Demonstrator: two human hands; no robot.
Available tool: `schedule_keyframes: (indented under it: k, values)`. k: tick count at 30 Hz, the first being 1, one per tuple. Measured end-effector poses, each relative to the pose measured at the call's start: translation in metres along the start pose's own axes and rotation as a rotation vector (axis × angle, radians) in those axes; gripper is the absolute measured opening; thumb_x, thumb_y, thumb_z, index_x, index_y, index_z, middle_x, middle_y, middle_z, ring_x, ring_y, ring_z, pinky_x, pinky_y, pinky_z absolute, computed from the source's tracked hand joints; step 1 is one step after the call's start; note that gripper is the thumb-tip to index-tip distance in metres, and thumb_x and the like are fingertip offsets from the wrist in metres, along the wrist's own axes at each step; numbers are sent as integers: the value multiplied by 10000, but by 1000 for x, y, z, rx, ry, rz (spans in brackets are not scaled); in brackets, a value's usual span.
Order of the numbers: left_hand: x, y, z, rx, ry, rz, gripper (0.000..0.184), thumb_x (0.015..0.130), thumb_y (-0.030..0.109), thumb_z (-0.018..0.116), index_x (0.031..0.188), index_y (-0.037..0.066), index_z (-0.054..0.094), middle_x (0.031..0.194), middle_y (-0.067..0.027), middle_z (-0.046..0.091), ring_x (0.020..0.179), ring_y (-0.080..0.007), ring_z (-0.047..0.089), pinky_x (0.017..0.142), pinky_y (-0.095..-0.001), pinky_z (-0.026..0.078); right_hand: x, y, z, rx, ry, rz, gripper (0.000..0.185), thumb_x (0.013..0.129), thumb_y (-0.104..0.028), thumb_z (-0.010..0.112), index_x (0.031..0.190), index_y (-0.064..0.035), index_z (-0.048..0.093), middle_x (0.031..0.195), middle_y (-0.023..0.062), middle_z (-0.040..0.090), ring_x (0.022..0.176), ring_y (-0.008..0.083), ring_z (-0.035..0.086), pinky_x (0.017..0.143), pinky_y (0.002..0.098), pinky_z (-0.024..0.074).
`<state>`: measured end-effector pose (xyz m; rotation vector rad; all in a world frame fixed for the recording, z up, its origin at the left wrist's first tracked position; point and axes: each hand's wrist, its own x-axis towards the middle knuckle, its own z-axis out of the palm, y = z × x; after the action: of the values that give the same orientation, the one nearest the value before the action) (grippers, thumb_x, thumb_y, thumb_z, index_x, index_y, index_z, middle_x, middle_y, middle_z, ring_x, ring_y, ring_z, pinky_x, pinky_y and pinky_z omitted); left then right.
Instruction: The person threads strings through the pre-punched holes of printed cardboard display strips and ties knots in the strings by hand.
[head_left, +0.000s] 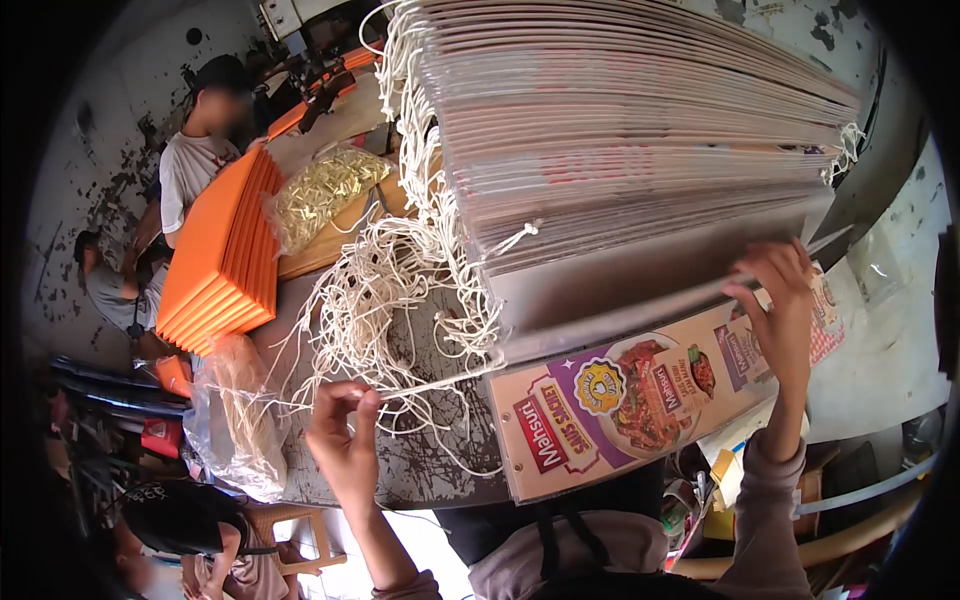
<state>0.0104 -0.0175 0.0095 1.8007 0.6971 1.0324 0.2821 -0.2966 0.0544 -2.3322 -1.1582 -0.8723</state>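
A white string point(440, 381) is pinched between the thumb and fingers of my left hand point(345, 425). It runs from there to the near left corner of a plastic-sleeved board point(610, 335) standing on its long edge. My right hand point(778, 290) grips that board's upper edge near its right end. Behind it leans a thick stack of similar boards point(650, 120), with knotted strings hanging off the left side. Flat in front of me lies a printed Mahsuri sauce board point(645, 395). A loose tangle of white strings point(355, 290) lies left of the stack.
Orange folded panels point(220, 250) stand at the left, beside a clear bag of small gold pieces point(328, 192). A plastic bag point(238, 420) sits at the worn table's point(400, 465) left edge. Several people are nearby: one person point(200, 150) behind the panels, another point(190, 535) seated lower left.
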Motion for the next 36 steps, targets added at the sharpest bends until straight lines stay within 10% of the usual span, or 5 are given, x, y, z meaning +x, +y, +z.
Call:
schedule_keyframes:
  k: [12, 22, 36]
  values:
    - [-23, 4, -1, 362, -85, 63, 189, 774, 92, 628, 921, 2, 550, 889, -108, 577, 805, -211, 566, 737, -309, 450, 7, 3, 36, 44, 193, 148, 390, 722, -77, 663, 1077, -48, 503, 1161, 150, 432, 1069, 337, 442, 896, 404, 372]
    - [-58, 5, 6, 564, -649, 241, 258, 655, 97, 707, 904, 122, 644, 1034, -48, 572, 954, -244, 532, 823, -370, 421, -9, -23, 37, 194, -72, 178, 463, 761, -85, 611, 1200, -33, 470, 1379, 95, 330, 1187, 305, 402, 944, 378, 374]
    - [-75, -10, -6, 169, -93, 147, 125, 778, 7, 572, 862, 42, 487, 825, -67, 644, 725, -191, 577, 835, -424, 386, -14, -23, 27, 140, -25, 156, 447, 761, -93, 583, 1193, -37, 484, 1350, 122, 378, 1188, 312, 425, 914, 376, 388]
